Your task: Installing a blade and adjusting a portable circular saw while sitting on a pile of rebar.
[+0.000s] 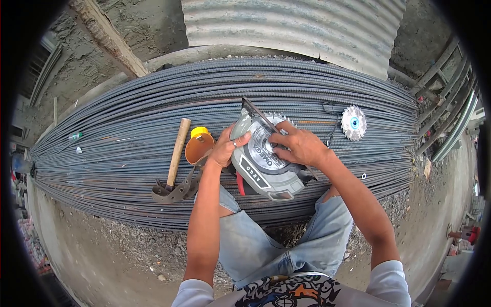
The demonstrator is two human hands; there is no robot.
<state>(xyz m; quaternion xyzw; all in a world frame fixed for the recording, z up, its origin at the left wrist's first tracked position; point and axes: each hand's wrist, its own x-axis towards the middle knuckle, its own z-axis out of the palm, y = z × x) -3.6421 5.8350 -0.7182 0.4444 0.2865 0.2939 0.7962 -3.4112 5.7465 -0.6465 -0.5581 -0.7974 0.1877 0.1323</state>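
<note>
A grey circular saw (279, 183) lies tilted across the bundled steel bars, over my knees' far side. My left hand (225, 147) grips its housing, thumb on top. A toothed saw blade (263, 153) sits on the saw's face. My right hand (303, 147) has curled fingers pressed at the blade's middle; any small part under the fingertips is hidden. To the right, a loose saw blade (349, 132) with a blue ring at its centre lies flat on the bars. A small pale ring (363, 176) rests nearer me on that side.
Left of the saw lie a wooden-handled hammer (179, 148), a brown leather belt (176, 194), an orange-brown pouch (197, 150) and a yellow round-edged item (200, 131). Long ribbed steel bars (117, 148) spread beneath everything. Corrugated metal sheet (291, 25) and a timber post (110, 38) stand beyond.
</note>
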